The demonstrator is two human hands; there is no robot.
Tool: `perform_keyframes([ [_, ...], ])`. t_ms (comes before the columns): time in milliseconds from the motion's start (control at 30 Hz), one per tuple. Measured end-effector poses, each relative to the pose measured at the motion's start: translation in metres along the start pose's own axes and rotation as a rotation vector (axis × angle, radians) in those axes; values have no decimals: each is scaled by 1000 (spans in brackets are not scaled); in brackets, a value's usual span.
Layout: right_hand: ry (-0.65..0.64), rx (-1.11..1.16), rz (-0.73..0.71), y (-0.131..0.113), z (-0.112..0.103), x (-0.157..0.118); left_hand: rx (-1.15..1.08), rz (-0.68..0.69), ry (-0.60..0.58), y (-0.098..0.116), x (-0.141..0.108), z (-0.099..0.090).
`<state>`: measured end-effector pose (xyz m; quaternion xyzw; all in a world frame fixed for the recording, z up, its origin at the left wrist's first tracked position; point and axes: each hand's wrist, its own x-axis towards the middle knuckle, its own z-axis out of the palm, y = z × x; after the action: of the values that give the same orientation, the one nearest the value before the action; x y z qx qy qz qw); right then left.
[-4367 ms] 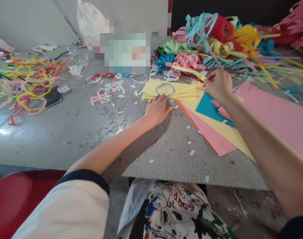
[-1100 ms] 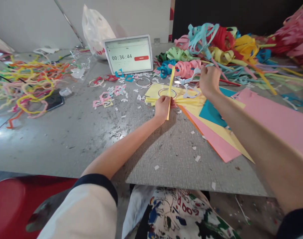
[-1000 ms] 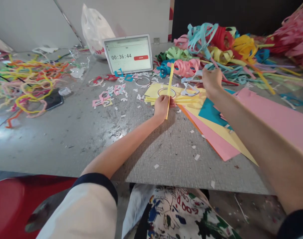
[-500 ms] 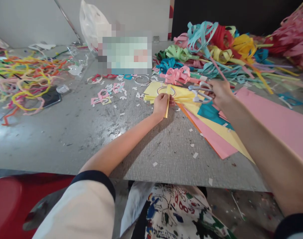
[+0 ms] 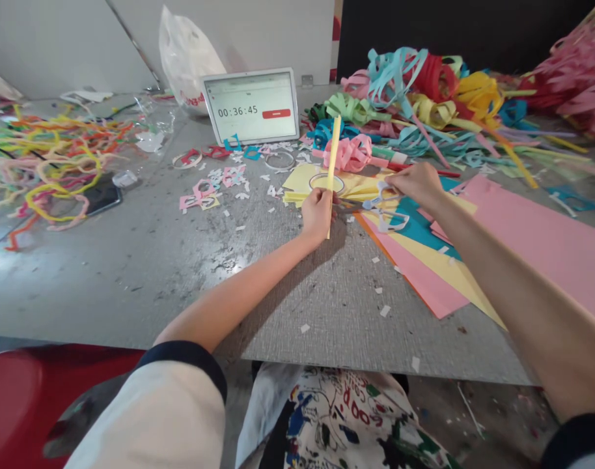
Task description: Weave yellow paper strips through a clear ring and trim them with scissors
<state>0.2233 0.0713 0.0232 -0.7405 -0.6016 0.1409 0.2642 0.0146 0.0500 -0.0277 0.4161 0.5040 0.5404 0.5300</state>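
Observation:
My left hand pinches a narrow yellow paper strip, which stands upright above and below my fingers. The hand rests beside a ring of clear tape lying on a fan of yellow paper strips. My right hand is shut on a pair of scissors with pale loop handles. Their blades point left, close to the strip near my left hand. Stacked teal, yellow and pink sheets lie under and beyond the scissors.
A tablet showing a timer stands behind the work. Curled paper strips are heaped at the back right, and a large pink sheet lies right. Pipe cleaners, a phone and paper scraps lie left.
My left hand has raised the yellow strip upright from the fan. My right hand has carried the scissors down and left, bringing the blades near the strip.

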Motion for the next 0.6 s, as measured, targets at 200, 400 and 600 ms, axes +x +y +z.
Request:
perform_keyframes([
  [200,241,-258,-81,10,13,17,7,-4,-30,0,0,0],
  [400,147,-275,-145,19,25,48,46,1,-54,-1,0,0],
  [600,83,-201,-92,15,25,58,54,3,-70,-2,0,-2],
])
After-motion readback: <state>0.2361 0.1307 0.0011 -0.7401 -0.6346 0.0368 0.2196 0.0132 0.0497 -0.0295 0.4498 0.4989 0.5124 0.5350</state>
